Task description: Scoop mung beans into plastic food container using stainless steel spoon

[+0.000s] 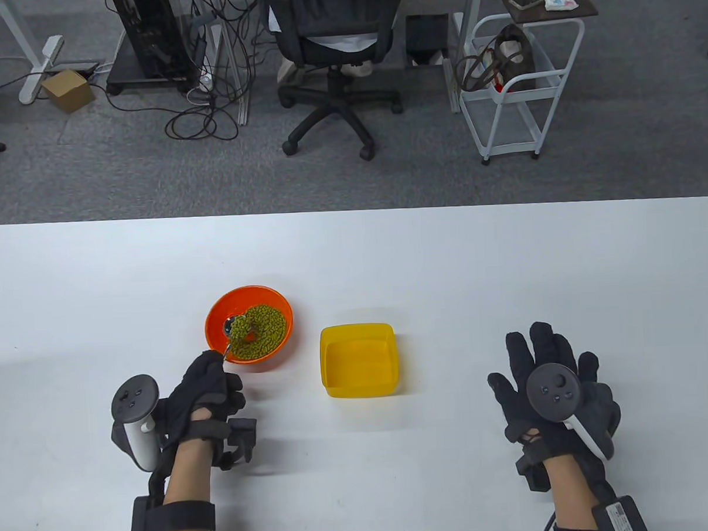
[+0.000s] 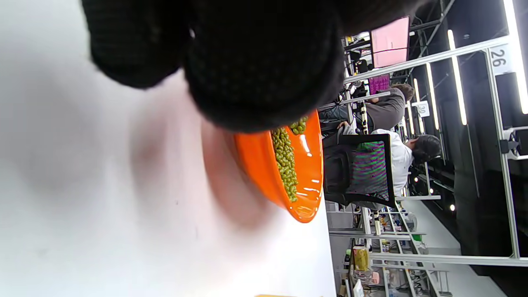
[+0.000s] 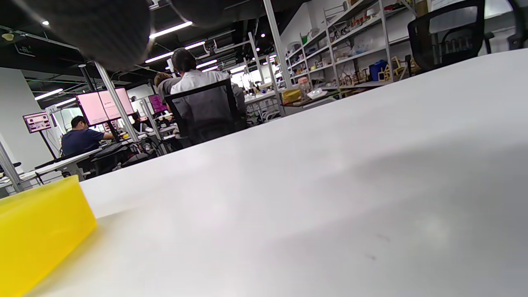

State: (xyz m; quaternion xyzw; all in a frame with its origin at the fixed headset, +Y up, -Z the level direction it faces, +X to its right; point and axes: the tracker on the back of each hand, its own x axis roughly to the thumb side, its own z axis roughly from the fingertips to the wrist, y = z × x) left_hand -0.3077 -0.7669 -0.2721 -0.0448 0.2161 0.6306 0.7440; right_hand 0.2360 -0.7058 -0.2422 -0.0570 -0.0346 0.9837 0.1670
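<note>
Two hands are over the table (image 1: 388,246). Left hand (image 1: 209,383) grips the spoon (image 1: 232,332), its tip in the beans (image 1: 266,334) of the orange bowl (image 1: 218,318). Yellow container (image 1: 358,359) stands just right. Right hand (image 1: 556,386) rests flat, fingers spread, holding nothing.

an orange bowl (image 1: 249,328) holds green beans (image 1: 266,334); the tub (image 1: 359,361) is plain yellow, the table (image 1: 389,264) white, both gloves (image 1: 207,389) black, the spoon (image 1: 231,335) shiny silver.
</note>
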